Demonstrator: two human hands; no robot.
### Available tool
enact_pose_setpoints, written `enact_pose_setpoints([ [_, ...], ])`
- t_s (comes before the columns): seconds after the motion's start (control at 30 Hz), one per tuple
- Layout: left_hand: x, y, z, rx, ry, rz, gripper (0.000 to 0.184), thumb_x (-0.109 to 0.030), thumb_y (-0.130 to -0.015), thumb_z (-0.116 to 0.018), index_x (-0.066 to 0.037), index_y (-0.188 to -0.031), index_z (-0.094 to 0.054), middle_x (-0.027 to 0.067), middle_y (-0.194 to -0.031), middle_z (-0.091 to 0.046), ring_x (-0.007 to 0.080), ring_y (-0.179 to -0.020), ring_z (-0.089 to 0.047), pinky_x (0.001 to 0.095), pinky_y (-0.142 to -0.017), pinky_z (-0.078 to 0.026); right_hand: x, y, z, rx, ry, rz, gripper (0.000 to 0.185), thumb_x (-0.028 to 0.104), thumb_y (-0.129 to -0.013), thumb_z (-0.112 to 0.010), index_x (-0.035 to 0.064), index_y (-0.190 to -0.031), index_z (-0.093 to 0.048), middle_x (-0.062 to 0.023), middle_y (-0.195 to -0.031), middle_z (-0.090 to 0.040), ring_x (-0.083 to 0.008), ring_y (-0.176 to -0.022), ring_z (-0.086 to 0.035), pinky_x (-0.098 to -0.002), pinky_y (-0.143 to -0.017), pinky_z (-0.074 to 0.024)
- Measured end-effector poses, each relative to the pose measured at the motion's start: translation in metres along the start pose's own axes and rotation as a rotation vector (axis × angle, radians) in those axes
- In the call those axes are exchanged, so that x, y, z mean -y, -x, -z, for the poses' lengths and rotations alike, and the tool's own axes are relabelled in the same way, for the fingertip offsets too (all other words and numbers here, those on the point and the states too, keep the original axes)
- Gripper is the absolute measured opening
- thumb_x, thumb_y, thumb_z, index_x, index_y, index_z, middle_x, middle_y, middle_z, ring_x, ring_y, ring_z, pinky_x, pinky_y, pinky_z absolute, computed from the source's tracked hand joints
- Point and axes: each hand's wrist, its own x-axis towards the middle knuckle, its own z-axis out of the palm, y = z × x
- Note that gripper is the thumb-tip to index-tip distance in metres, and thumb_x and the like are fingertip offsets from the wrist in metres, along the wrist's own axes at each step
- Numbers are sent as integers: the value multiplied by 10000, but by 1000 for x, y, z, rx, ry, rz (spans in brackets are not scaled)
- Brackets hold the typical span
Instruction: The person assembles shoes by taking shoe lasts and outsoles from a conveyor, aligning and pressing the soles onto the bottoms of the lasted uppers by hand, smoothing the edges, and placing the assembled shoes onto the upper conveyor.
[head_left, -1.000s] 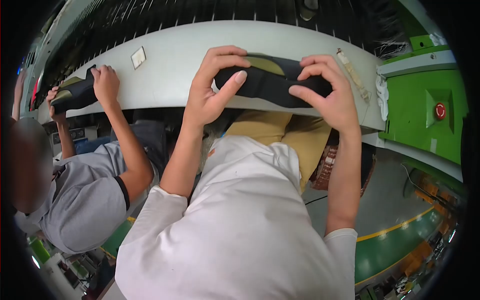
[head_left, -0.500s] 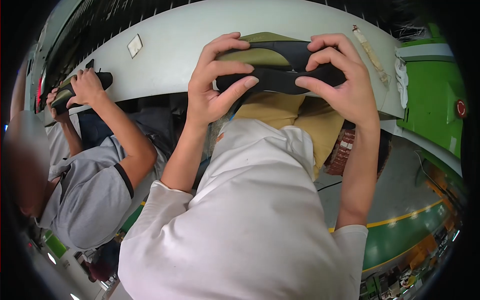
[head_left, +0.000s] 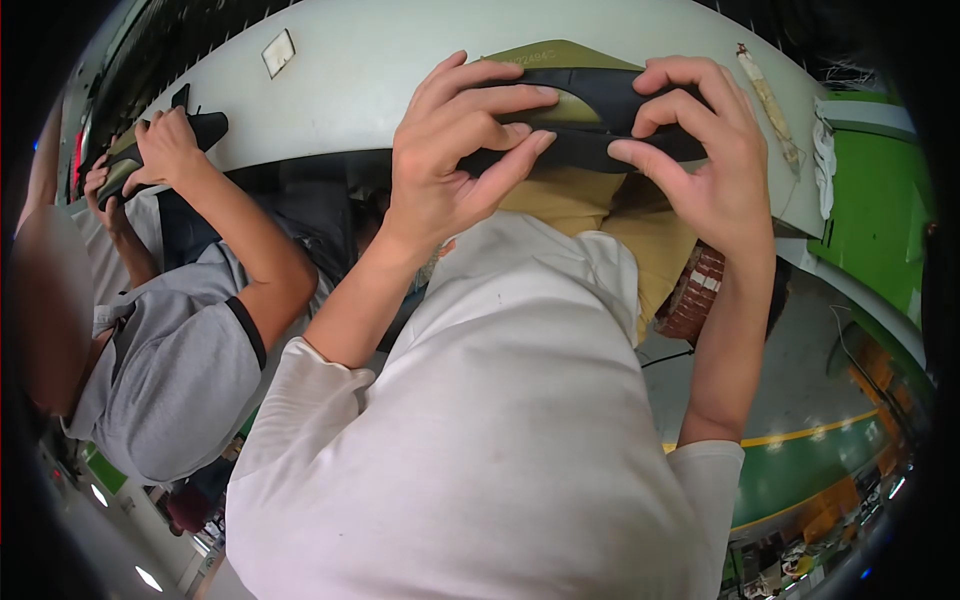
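1 dark piece, long axis crosswise

Left grip and right grip on black-olive piece, pale table beyond, person at left

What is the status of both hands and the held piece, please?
Left hand, right hand: both gripping black-and-olive piece. Piece at white worktop's near edge. No obstruction seen; co-worker's hand apart, at left.
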Motion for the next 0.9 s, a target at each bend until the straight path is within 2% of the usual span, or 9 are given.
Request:
enact_pose_setpoints([
  [0.07, -5, -5, 2, 27, -56, -6, 255, 4, -782, -933, -39, -786, -681, 81, -1150, -846, 357, -1203, -750, 498, -1087, -567, -4, 2, -2, 1, 13, 7, 342, 213, -719, -964, 109, -915, -703, 16, -1155, -714, -256, -1069, -672, -396, -929, -515],
  [0.17, 1, -10, -10, -7, 41, -42, 248, -13, -777, -937, -43, -785, -692, 78, -1147, -843, 332, -1175, -754, 429, -1005, -610, 4, 0, -1, 33, -83, -76, 267, 65, -760, -940, 31, -874, -701, -76, -1197, -725, -264, -1154, -698, -366, -947, -559],
  [0.2, 5, -14, -11, -3, 27, -103, 233, -21, -779, -939, -44, -804, -708, 62, -1162, -838, 314, -1162, -751, 385, -927, -633, 2, 0, -2, 9, -81, -31, 258, 65, -773, -945, 27, -882, -714, -78, -1202, -733, -245, -1126, -710, -346, -924, -571],
  [0.3, -4, -19, -23, -6, 1, -102, 221, -14, -779, -935, -45, -823, -721, 40, -1174, -836, 304, -1162, -745, 392, -917, -636, -3, 0, 0, 1, -91, -25, 261, 66, -772, -946, 23, -882, -714, -80, -1197, -736, -242, -1134, -710, -352, -931, -569],
  [0.6, -21, -38, -21, 111, -233, -96, 468, -240, -578, -1002, -144, -967, -759, -45, -1236, -785, 244, -1127, -732, 362, -853, -635, -21, 1, -3, -50, -161, -24, 269, 70, -782, -949, 25, -898, -710, -76, -1201, -741, -231, -1117, -702, -350, -942, -560],
  [0.7, -21, -39, -22, 132, -308, -106, 474, -243, -577, -996, -152, -978, -761, -60, -1234, -783, 231, -1122, -732, 361, -833, -635, -23, 0, -2, -35, -163, -33, 298, 70, -778, -952, 31, -931, -700, -73, -1195, -738, -217, -1109, -698, -354, -946, -558],
  [0.8, -22, -41, -23, 138, -285, -96, 478, -243, -576, -998, -155, -989, -774, -56, -1231, -784, 237, -1121, -733, 365, -830, -639, -30, 0, -2, -55, -225, -94, 399, 83, -756, -973, 45, -1029, -685, -57, -1166, -733, -200, -1094, -694, -349, -949, -559],
  [0.9, -23, -39, -27, 121, -274, -83, 488, -239, -574, -996, -156, -1007, -786, -50, -1230, -786, 247, -1117, -735, 368, -827, -642, -24, -2, 0, -64, -348, -309, 519, 96, -724, -997, 59, -1116, -660, -40, -1138, -728, -192, -1079, -693, -342, -955, -558],
])
